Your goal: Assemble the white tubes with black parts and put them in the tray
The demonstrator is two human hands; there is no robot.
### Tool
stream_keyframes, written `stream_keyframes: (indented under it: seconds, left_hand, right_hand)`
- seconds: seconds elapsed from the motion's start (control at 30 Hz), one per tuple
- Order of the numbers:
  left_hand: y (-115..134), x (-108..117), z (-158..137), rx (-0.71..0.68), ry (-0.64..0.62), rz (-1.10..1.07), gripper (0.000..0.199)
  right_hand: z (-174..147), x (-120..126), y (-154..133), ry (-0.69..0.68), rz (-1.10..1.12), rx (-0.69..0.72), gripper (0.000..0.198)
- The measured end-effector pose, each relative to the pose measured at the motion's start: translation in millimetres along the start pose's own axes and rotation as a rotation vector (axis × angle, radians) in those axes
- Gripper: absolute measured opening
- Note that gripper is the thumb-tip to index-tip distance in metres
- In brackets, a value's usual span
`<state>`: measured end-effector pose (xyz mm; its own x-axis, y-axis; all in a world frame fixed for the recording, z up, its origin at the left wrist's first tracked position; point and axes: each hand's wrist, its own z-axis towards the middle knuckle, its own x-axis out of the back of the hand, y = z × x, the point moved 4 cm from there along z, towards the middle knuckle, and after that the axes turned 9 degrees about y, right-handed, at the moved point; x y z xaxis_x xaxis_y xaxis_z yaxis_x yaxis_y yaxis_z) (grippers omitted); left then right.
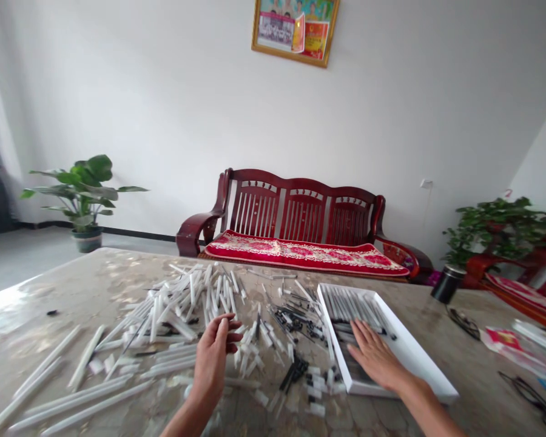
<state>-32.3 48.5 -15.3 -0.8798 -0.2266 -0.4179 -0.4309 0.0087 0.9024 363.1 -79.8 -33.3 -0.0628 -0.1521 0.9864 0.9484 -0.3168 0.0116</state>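
My left hand hovers over the middle of the table, its fingers loosely curled and slightly apart; I see nothing held in it. Around it lie white plastic tubes, small white caps and slim dark pieces with black ends. On the right, my right hand lies flat with fingers stretched out, over a shallow white box. Inside the box, a row of clear, pen-like sticks lies side by side. My palm and fingers cover part of that row.
The stone-patterned table carries a black canister, glasses and a plastic packet at the right. Beyond it stands a red wooden bench with a patterned cover. A potted plant stands at the left.
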Motion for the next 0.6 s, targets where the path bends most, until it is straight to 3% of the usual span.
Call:
stream_keyframes:
  seconds: [0.23, 0.37, 0.5, 0.6]
  left_hand:
    - [5.9, 3.0, 7.3, -0.029, 0.063, -0.071, 0.048]
    - [11.3, 9.4, 14.3, -0.055, 0.158, -0.113, 0.047]
    - [13.9, 15.5, 18.2, -0.062, 0.245, -0.134, 0.048]
    - [15.5, 20.4, 21.4, -0.061, 0.305, -0.146, 0.047]
  right_hand:
    - [4.5, -8.7, 4.8, 0.017, 0.005, -0.017, 0.077]
    - [12.3, 12.4, -5.4, 0.116, 0.072, -0.034, 0.07]
    - [19.4, 51.3, -73.3, 0.286, 0.288, 0.167, 0.051]
    - [23.0, 61.9, -148.0, 0.196, 0.459, 0.269, 0.039]
